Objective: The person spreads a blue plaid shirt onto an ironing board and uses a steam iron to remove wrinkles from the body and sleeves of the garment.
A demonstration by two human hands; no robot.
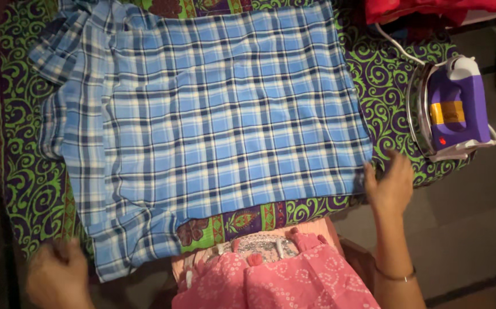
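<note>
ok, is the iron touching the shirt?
Apart. The head view shows the iron standing to the side, with a strip of green patterned cloth showing plainly between it and the shirt.

1 blue plaid shirt [213, 114] centre, 1 purple iron [453, 109] at 3 o'clock, 1 green-patterned cloth [25, 171] underneath, 1 red fabric [425, 10] at 1 o'clock, 2 hands: left hand [56, 274], right hand [389, 186].

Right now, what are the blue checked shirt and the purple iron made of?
The blue checked shirt looks like thin woven cloth, probably cotton: matte, with soft creases. The purple iron seems to have a smooth, slightly glossy plastic body and a shiny metal-looking base along its edge. The right hand touches the shirt's corner; the left hand is blurred.
</note>
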